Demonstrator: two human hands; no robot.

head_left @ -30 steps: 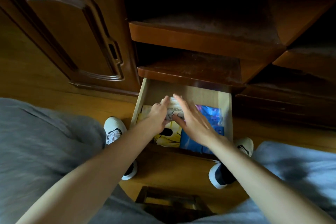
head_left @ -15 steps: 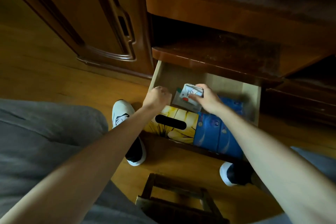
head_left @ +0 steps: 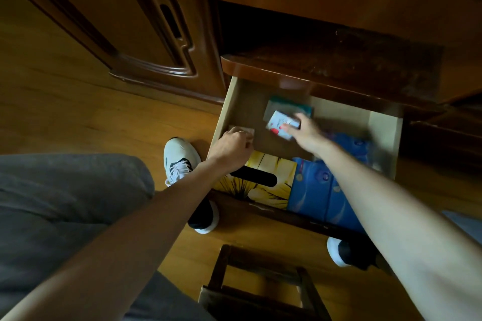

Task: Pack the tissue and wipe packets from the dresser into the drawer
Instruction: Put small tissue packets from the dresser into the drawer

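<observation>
In the open drawer [head_left: 383,135], the right hand [head_left: 305,133] pinches a small white packet [head_left: 280,124] just over a teal packet [head_left: 289,108] at the back; it should go down flat beside the teal one, I judge. The left hand [head_left: 232,146] curls on a pale packet [head_left: 243,130] near the drawer's left wall. A yellow tissue box [head_left: 268,177] and blue packs [head_left: 323,190] crowd the drawer's front, leaving only the back floor free.

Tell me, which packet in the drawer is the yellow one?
The yellow flower-print packet at the drawer's front left, just below the left hand. The packet beside it is blue.
</observation>
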